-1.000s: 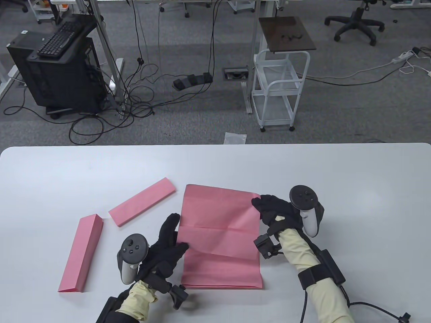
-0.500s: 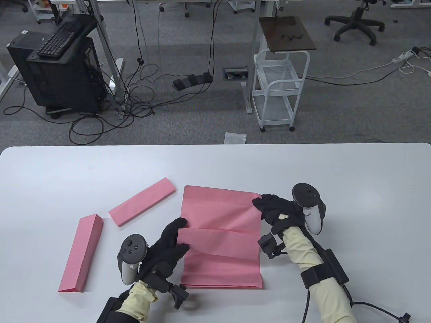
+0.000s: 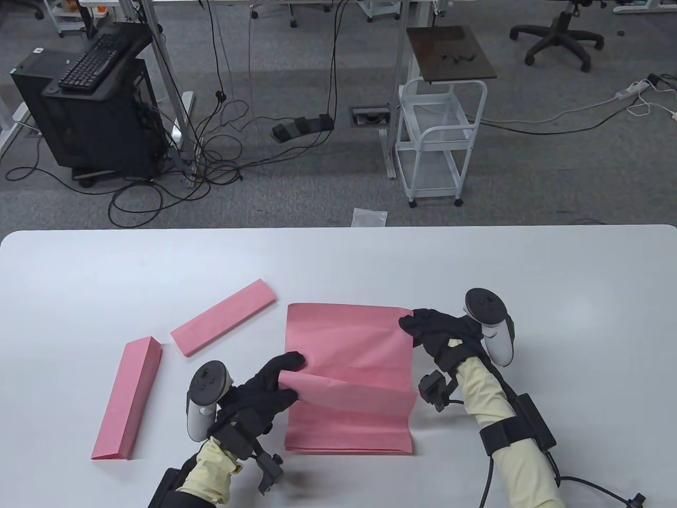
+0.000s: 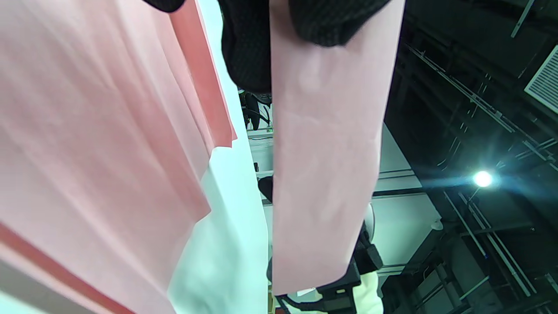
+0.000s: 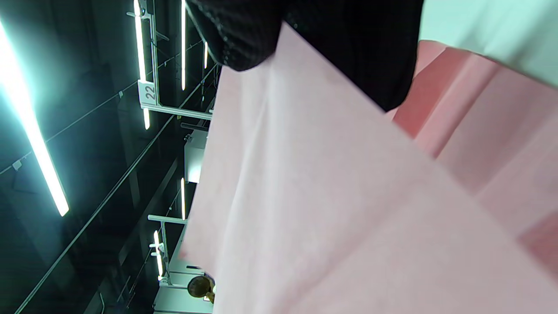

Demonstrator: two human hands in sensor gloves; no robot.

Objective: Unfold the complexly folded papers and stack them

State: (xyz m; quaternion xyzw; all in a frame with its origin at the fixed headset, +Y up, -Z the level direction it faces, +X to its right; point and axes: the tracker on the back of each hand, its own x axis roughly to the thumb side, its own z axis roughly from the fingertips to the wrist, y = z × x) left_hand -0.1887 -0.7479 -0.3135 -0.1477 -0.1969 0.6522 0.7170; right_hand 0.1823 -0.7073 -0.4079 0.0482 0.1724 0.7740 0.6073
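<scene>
The left grip [image 3: 275,378] pinches the pink sheet's [image 3: 349,349] lifted left fold; the right grip [image 3: 423,325] pinches its 2 o'clock corner. Mid-unfolding at surface [image 3: 529,264] centre; next likely spreading flat.

Black gloves w/ grey-black trackers [image 3: 205,394], pale yellow sleeves [image 3: 505,452], black straps & cables.

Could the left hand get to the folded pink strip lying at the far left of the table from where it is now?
Probably yes: the folded strip lies beside the left hand with bare table between, but that hand now pinches the large sheet's edge and must release first.
</scene>
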